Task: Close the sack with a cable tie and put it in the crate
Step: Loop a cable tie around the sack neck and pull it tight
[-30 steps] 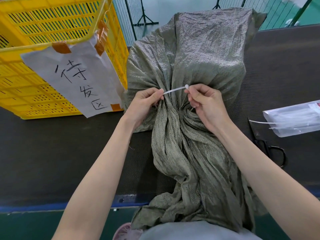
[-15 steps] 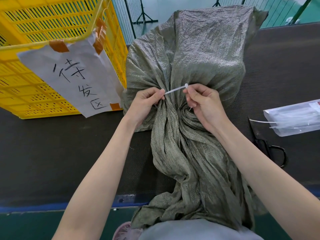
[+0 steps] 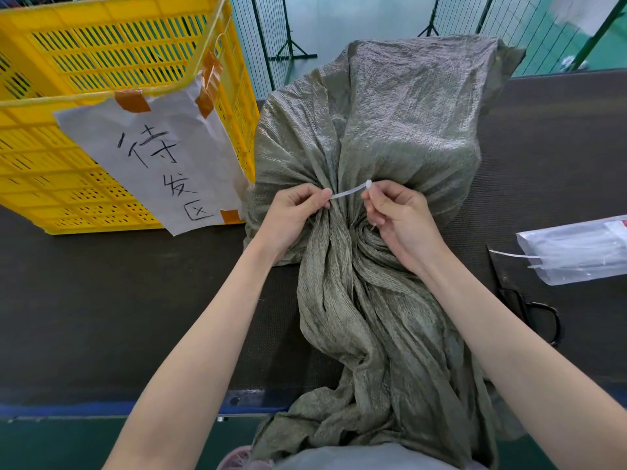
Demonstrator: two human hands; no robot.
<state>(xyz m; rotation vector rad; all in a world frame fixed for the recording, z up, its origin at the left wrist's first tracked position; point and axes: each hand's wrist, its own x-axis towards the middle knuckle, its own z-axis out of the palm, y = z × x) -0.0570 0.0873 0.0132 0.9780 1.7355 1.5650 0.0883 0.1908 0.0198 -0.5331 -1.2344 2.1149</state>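
Note:
A grey-green woven sack [image 3: 400, 123] lies on the dark table, its filled body at the back and its gathered neck trailing toward me over the front edge. A white cable tie [image 3: 349, 190] runs across the bunched neck. My left hand [image 3: 291, 215] pinches the tie's left end against the cloth. My right hand [image 3: 400, 222] pinches the tie's right end, where its head shows above the thumb. The yellow slatted crate [image 3: 112, 52] stands at the back left, just left of the sack, with a taped white paper sign [image 3: 163, 164] hanging on its front.
A clear plastic bag of cable ties [image 3: 576, 252] lies at the right edge of the table. Black scissors [image 3: 522, 296] rest just in front of that bag. The dark table [image 3: 118, 300] ends in a blue front edge near my body.
The view has tilted slightly, so the scene sits a little lower in the frame. Both hands keep their pinch on the tie at the sack's neck.

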